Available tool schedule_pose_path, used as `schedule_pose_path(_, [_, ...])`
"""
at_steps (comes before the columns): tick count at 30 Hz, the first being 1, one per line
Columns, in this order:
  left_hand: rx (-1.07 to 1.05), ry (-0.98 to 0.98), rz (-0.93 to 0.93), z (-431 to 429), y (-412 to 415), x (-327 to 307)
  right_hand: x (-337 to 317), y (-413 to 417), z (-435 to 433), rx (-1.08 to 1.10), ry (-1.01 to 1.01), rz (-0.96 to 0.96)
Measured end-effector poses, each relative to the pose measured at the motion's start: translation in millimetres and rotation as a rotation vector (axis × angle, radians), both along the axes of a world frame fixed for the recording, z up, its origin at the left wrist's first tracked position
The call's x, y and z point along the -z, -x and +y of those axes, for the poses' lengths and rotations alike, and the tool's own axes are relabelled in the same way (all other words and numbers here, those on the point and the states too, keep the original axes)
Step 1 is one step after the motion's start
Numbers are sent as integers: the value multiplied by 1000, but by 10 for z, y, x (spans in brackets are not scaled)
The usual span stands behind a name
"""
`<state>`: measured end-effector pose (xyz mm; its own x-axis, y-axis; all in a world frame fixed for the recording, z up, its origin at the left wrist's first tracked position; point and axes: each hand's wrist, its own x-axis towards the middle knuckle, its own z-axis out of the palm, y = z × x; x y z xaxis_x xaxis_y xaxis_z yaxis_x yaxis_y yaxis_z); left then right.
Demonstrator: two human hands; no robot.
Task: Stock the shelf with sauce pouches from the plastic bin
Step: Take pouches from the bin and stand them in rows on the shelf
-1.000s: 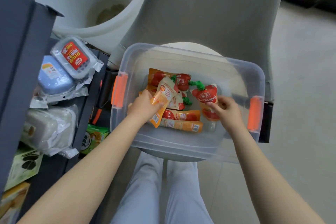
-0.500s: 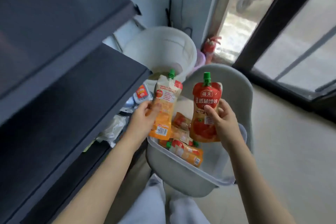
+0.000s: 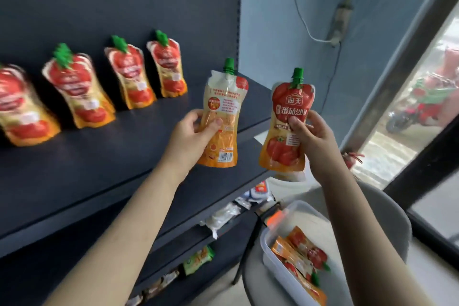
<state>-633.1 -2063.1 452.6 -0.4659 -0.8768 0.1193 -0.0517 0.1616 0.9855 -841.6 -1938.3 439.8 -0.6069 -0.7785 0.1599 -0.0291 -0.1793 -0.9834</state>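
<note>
My left hand (image 3: 192, 136) grips a sauce pouch (image 3: 222, 117) upright with its back label facing me, just above the front part of the dark shelf (image 3: 104, 166). My right hand (image 3: 314, 135) holds a second sauce pouch (image 3: 285, 131) upright, red tomato front toward me, past the shelf's right end. Several matching pouches (image 3: 129, 74) with green caps stand in a row at the back of the shelf. Low on the right, the clear plastic bin (image 3: 275, 268) rests on a grey chair and has more pouches (image 3: 301, 253) lying in it.
Lower shelves hold wrapped packets (image 3: 221, 216) and a green packet (image 3: 198, 258). A blue wall with a cable (image 3: 308, 30) rises beside the shelf. A dark door frame (image 3: 407, 40) and glass lie to the right, with a red motorbike (image 3: 427, 104) outside.
Both hands have lifted a pouch each out of the bin and up to shelf height. My view has swung from the bin up to the shelf with its standing row.
</note>
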Motion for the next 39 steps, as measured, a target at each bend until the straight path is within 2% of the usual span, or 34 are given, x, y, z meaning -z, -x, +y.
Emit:
schedule_pose_path(6, [-103, 10, 65, -428, -784, -118, -178, -676, -699, -98, 50, 33])
schedule_pose_path(11, [-171, 11, 105, -757, -1091, -29, -191, -974, -1231, -188, 57, 44])
schedule_pose_path(18, [-294, 24, 61, -1186, -1127, 204, -16, -1030, -1987, -297, 44, 27])
schedule_pose_path(26, [-373, 45, 24, -1614, -820, 371, 163, -710, -2673, -513, 23, 89])
schedule_pose_path(29, [-371, 69, -10, -1673, -801, 434, 240, -553, -2816, -609, 0, 169])
schedule_pose_path(33, [-321, 95, -184, -1635, -911, 587, 427, -336, -2859, -748, -115, 360])
schedule_pose_path(39, [-361, 126, -247, -1740, -899, 614, 500, -318, -2925, -685, -131, 516])
